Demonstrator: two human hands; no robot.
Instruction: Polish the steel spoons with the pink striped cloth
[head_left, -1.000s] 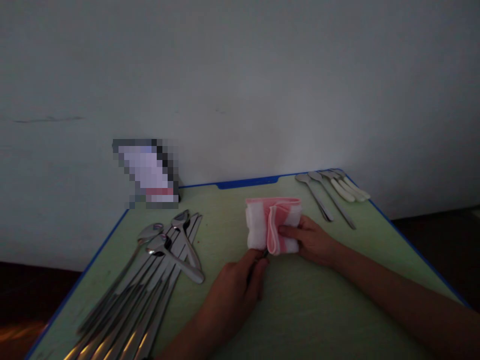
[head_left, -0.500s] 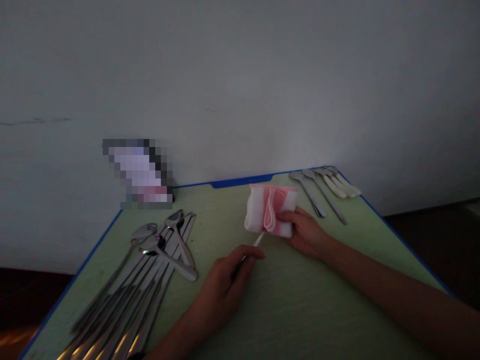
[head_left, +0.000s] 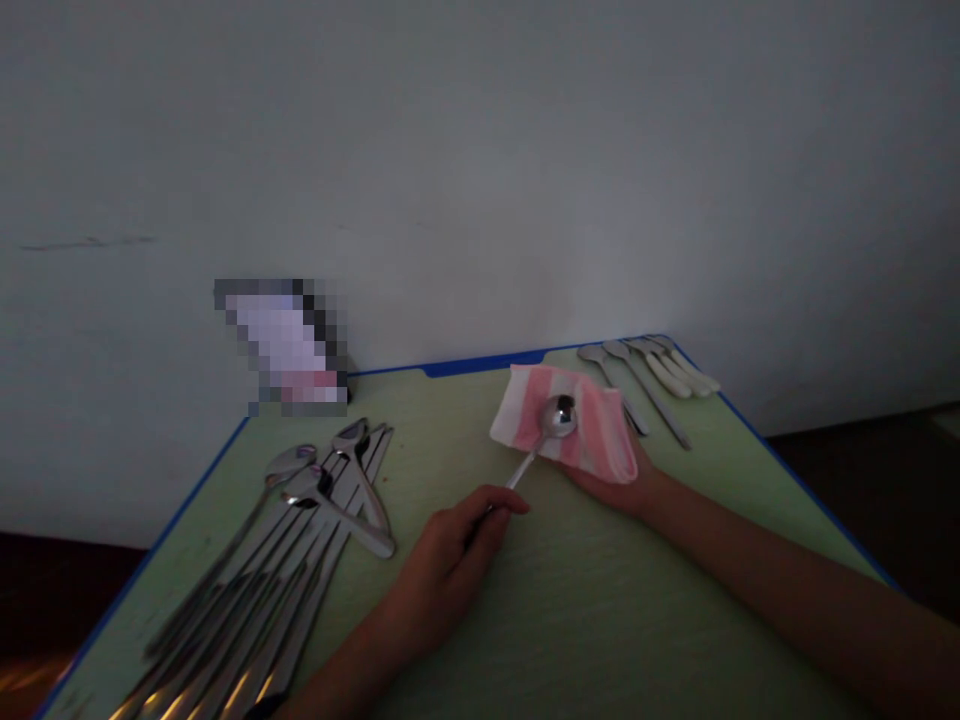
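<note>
- Just right of the frame's middle, a shiny metal spoon (head_left: 559, 415) lies with its rounded bowl against the cloth; its slim handle slants toward the lower left.
- The left hand (head_left: 465, 540), low in the centre, grasps that handle between thumb and fingers.
- The striped cloth (head_left: 592, 420) is soft, pink and white, with a folded, rounded edge at its lower right corner.
- The right hand (head_left: 615, 490) is beneath the cloth and supports it; its fingers are hidden, so how tightly they close cannot be told.
- At lower left, long flat metal utensils (head_left: 277, 570) lie fanned side by side, smooth and reflective, with golden glints near the bottom edge of the frame.
- Three glossy spoons (head_left: 352, 437) lie on and beside the upper part of that fan, one handle angled toward the lower right.
- Right of centre, beyond the cloth, plain metal spoons (head_left: 660, 400) lie slanted, beside utensils with pale, curved handles (head_left: 671, 378) near the table's far right corner.
- A pixelated device (head_left: 285, 345) leans at the far left corner.
- The tabletop (head_left: 442, 430) is pale green, faintly grained, with a blue rim and a wider blue strip (head_left: 480, 364) at the far edge.
- Behind it rises a dull grey wall (head_left: 480, 180), marked by a thin dark line at left; the room is dim, with an orange glow at lower left.
</note>
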